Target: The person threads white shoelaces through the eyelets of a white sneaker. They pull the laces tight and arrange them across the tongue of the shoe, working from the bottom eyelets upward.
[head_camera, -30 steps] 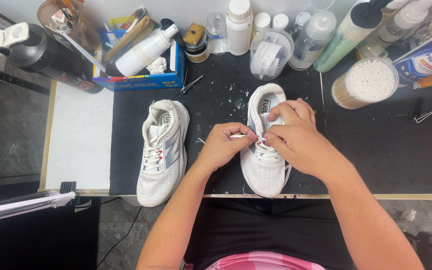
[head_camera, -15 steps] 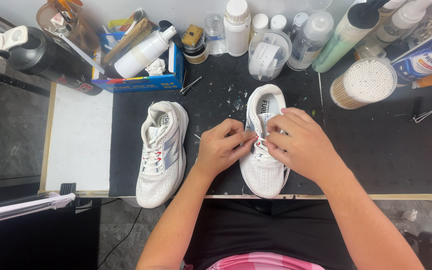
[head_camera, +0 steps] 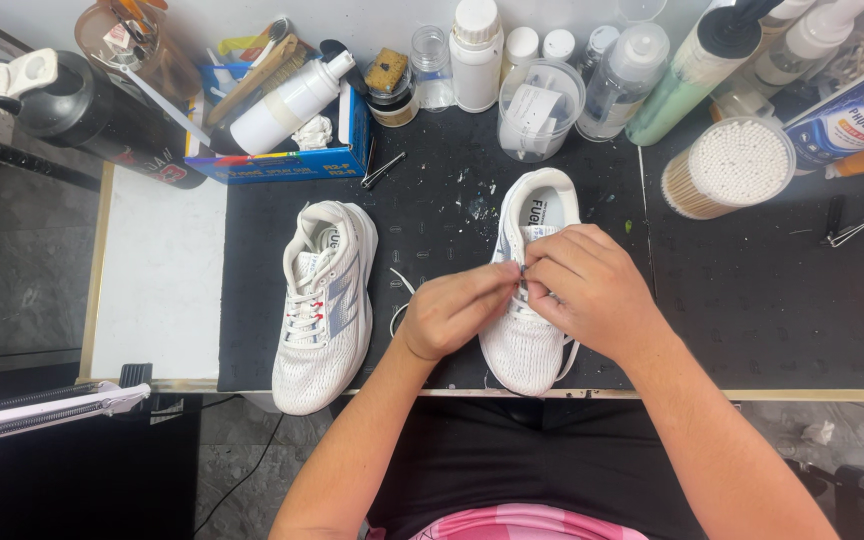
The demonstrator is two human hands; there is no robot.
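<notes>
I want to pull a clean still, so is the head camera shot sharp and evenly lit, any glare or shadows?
Head view: light is even and soft, shadows faint under the left hand and right hand; the shoe being laced and black mat look sharp; slight sheen on the black jug; bottles at the top edge lean outward, a wide-angle distortion.
</notes>
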